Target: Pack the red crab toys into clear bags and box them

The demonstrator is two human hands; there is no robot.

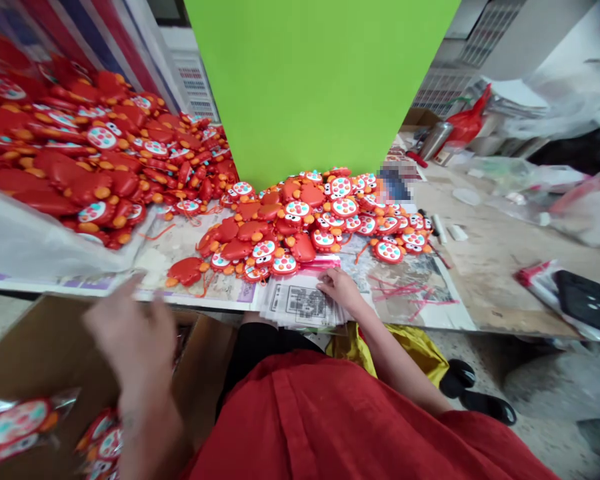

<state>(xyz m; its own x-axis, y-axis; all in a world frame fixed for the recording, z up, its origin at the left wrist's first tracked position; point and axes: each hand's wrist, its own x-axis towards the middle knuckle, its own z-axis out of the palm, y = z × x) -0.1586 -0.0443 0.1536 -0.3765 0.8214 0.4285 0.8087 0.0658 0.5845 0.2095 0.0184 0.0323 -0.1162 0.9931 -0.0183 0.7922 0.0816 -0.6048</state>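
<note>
My left hand (135,333) is smeared by motion above the cardboard box (35,340). Its fingers look apart, with nothing visible between them. A red crab-shaped toy in a clear bag (17,427) lies in the box at lower left, and more bagged toys (105,443) show beside my forearm. My right hand (341,288) rests at the table's front edge, fingertips closed on the upper right part of a stack of clear printed zip bags (300,303) with a pink top strip. Just beyond the stack lies a heap of red crab-shaped toys (300,227) with white button panels.
A large white-lined container (45,233) full of the same toys stands at left. A tall green panel (320,87) rises behind the heap. Pink strips (400,290) lie right of my hand. Farther right are a black phone-like object (585,300) and a metal flask (436,139).
</note>
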